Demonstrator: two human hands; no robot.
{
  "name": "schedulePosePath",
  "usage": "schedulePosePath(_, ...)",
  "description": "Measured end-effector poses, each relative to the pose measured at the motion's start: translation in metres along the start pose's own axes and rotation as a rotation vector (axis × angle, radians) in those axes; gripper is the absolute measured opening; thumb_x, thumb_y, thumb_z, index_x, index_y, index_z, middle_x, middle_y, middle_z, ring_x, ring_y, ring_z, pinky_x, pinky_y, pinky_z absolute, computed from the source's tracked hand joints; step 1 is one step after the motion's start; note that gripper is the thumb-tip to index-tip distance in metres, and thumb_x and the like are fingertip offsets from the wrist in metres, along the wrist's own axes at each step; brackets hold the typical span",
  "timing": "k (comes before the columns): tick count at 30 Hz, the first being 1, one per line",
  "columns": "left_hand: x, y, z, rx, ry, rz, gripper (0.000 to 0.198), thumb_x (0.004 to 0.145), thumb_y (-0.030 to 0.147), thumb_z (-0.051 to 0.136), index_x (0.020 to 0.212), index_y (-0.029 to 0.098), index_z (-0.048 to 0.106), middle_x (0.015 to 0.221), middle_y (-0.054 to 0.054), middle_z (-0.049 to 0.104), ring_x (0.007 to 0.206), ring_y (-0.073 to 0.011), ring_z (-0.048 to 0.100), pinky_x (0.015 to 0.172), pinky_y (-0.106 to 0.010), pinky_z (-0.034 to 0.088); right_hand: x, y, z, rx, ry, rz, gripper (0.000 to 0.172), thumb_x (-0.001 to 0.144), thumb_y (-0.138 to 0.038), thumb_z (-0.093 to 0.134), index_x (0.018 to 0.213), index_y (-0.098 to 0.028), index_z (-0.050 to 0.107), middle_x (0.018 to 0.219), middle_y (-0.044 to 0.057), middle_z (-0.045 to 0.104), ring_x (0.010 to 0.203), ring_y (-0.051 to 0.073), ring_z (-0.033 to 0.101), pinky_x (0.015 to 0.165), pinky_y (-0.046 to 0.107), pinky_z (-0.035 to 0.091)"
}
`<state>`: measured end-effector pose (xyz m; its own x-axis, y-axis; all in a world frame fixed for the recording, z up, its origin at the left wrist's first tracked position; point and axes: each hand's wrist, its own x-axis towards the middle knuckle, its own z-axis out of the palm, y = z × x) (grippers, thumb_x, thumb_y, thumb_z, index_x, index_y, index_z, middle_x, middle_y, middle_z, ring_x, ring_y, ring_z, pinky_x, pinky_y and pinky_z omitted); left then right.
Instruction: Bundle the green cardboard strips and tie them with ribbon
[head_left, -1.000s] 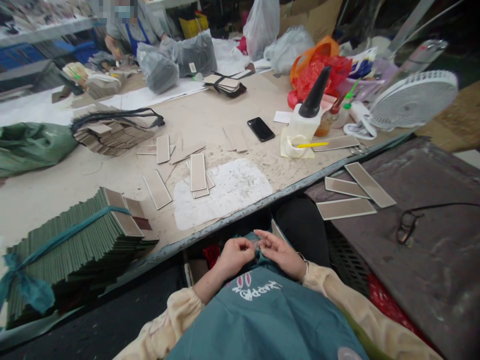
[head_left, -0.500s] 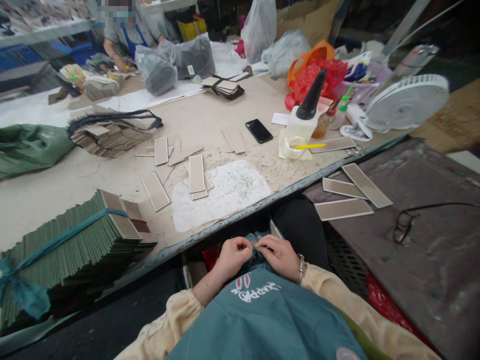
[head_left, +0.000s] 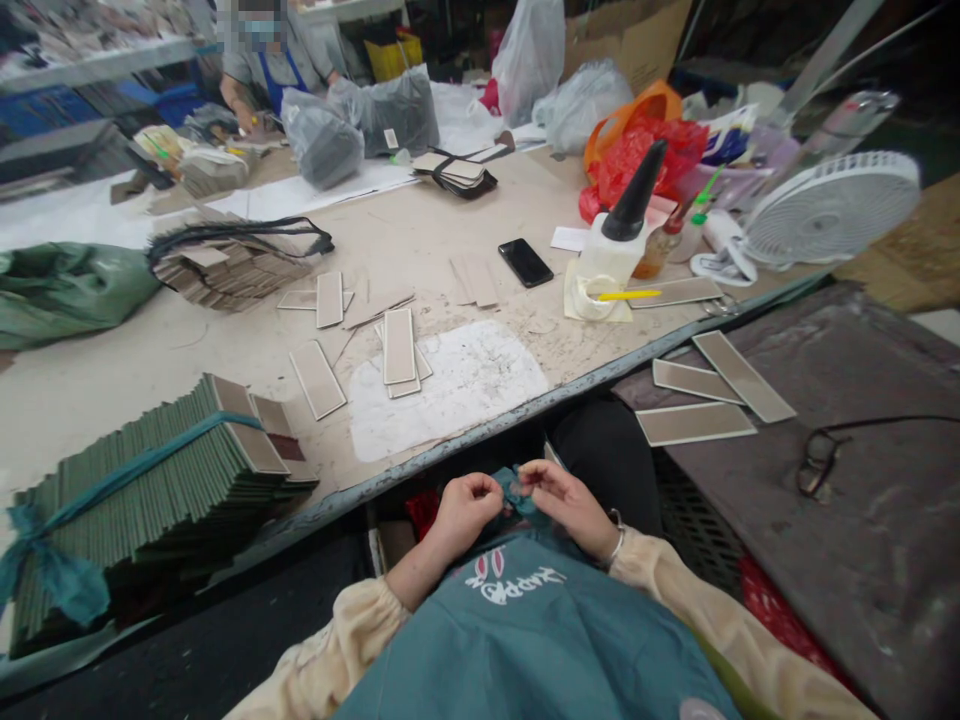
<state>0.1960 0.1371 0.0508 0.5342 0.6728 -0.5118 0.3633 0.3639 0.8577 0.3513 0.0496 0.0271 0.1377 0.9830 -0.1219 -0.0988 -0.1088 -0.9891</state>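
Note:
Both hands are low over my lap, in front of the teal apron (head_left: 517, 620). My left hand (head_left: 471, 508) is closed, thumb and fingers pinched together on something I cannot make out. Close on its right, my right hand (head_left: 566, 500) has its fingers curved and parted, with nothing visible between them. Bunched teal cloth (head_left: 514, 492) shows in the gap between the hands. On the table lie thin beige strips with pale edges, among them an overlapping pile (head_left: 399, 345) by a white patch (head_left: 465, 385).
A green stack tied with teal cloth (head_left: 150, 490) stands at the left. A phone (head_left: 526, 262), a glue bottle (head_left: 615, 240) and a fan (head_left: 832, 210) are farther back. Beige panels (head_left: 697, 424) and glasses (head_left: 817, 460) lie at the right. A person (head_left: 270, 70) sits across the table.
My right hand has opened and drawn slightly away from my left hand, uncovering more teal cloth. My left hand stays pinched. The view has shifted slightly.

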Motion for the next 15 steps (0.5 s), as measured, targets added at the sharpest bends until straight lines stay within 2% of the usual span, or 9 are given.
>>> schedulePosePath(2,0.0007,-0.0015,-0.0008,0.039,0.014,0.02,0.013,0.059,0.025,0.053,0.062,0.013,0.059,0.057,-0.002,0.059,0.054,-0.0109,0.049,0.052,-0.021,0.036,-0.0008,-0.0023,-0.0015,-0.31,-0.008,-0.163,0.033,0.079,-0.038,0.064,0.108,-0.023,0.06,0.1,0.007,0.059,0.09,0.019,0.059,0.083,0.035,0.049)
schedulePosePath(4,0.0015,-0.0024,-0.0006,0.087,0.021,0.047,0.014,0.06,0.025,0.053,0.062,0.013,0.06,0.057,0.0,0.056,0.053,-0.0098,0.046,0.052,-0.021,0.035,-0.0013,-0.0033,-0.0018,-0.542,-0.008,-0.312,0.021,0.083,-0.031,0.061,0.102,-0.023,0.065,0.097,0.007,0.062,0.089,0.018,0.059,0.083,0.033,0.049)
schedulePosePath(6,0.0021,-0.0028,0.0003,0.112,0.012,0.059,0.014,0.061,0.024,0.052,0.063,0.013,0.06,0.058,0.0,0.056,0.054,-0.0096,0.045,0.053,-0.021,0.035,-0.0012,-0.0034,-0.0012,-0.669,-0.005,-0.379,0.017,0.088,-0.026,0.053,0.095,-0.023,0.067,0.093,0.006,0.065,0.087,0.017,0.06,0.081,0.032,0.05)
schedulePosePath(8,0.0023,-0.0029,0.0013,0.121,0.004,0.062,0.014,0.061,0.024,0.051,0.062,0.013,0.06,0.058,0.0,0.057,0.054,-0.0099,0.046,0.053,-0.022,0.035,-0.0006,-0.0036,-0.0001,-0.728,0.003,-0.368,0.018,0.09,-0.025,0.049,0.09,-0.022,0.067,0.089,0.006,0.065,0.085,0.018,0.06,0.078,0.032,0.049)
schedulePosePath(11,0.0019,-0.0035,0.002,0.119,0.015,0.062,0.013,0.061,0.023,0.052,0.062,0.013,0.06,0.059,-0.001,0.058,0.054,-0.0102,0.047,0.052,-0.021,0.035,0.0002,-0.0048,0.0018,-0.671,0.033,-0.269,0.02,0.091,-0.028,0.046,0.082,-0.02,0.063,0.083,0.006,0.063,0.081,0.018,0.058,0.076,0.032,0.047)
schedulePosePath(13,0.0014,-0.004,0.0017,0.107,0.026,0.049,0.013,0.061,0.024,0.052,0.062,0.013,0.059,0.058,-0.001,0.058,0.053,-0.0099,0.046,0.052,-0.021,0.034,0.0004,-0.0051,0.0027,-0.5,0.032,-0.169,0.023,0.091,-0.032,0.046,0.079,-0.02,0.06,0.082,0.005,0.06,0.081,0.017,0.056,0.077,0.032,0.046)
schedulePosePath(15,0.001,-0.0045,0.0011,0.094,0.035,0.033,0.013,0.061,0.024,0.053,0.062,0.013,0.059,0.057,-0.001,0.058,0.051,-0.0094,0.045,0.05,-0.021,0.032,0.0003,-0.0041,0.0031,-0.241,-0.028,-0.067,0.026,0.091,-0.038,0.046,0.077,-0.019,0.058,0.085,0.005,0.058,0.084,0.017,0.055,0.081,0.032,0.044)
